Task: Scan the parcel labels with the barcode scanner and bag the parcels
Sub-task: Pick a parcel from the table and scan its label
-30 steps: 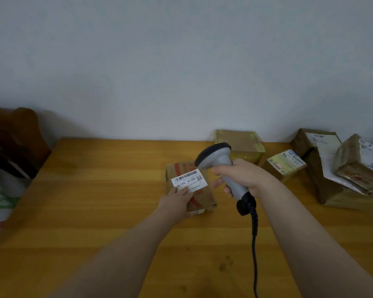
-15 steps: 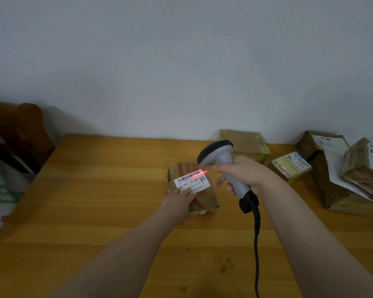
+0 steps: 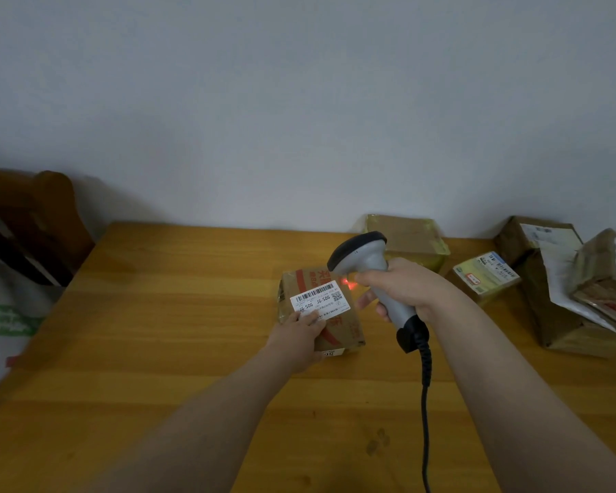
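Observation:
A small brown cardboard parcel with red print lies on the wooden table. It carries a white barcode label on top. My left hand holds the parcel's near left edge, fingertips on the label's corner. My right hand grips the handle of a grey barcode scanner with a black head, held just right of the parcel. A red glow from the scanner falls on the parcel's far right corner, beside the label. The scanner's black cable hangs toward me.
Several taped parcels stand along the wall: one behind the scanner, a flat labelled one, and a bigger stack at the far right. A dark wooden chair and a white bag stand left of the table.
The red scanner light has slid off the barcode to the parcel's far right corner. The scanner has lifted slightly to the right. My left hand stays on the parcel.

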